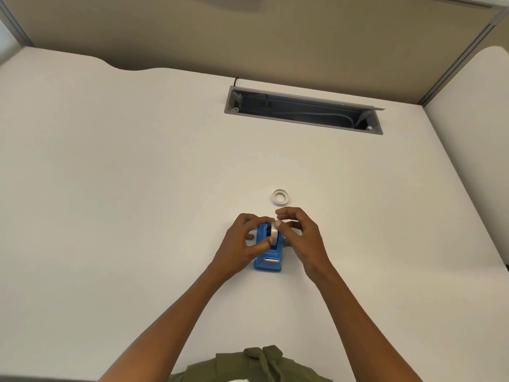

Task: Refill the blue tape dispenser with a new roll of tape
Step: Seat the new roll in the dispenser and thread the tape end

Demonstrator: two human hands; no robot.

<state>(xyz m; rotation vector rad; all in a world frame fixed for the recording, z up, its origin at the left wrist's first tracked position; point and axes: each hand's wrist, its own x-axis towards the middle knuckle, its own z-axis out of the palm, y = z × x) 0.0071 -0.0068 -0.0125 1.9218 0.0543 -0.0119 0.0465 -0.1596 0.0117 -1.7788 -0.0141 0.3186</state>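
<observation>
White desk in a beige-walled cubicle

The white desk (137, 161) fills most of the view, with a wavy far edge on the left. A gray cable tray (303, 111) with its lid open is sunk into the far side. Beige partition walls (275, 37) stand behind, with a gray metal post (457, 56) at the right corner.

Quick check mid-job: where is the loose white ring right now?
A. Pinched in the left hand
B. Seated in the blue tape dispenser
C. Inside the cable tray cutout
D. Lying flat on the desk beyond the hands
D: the white ring lies flat on the desk, just beyond the right hand and apart from the blue tape dispenser.
</observation>
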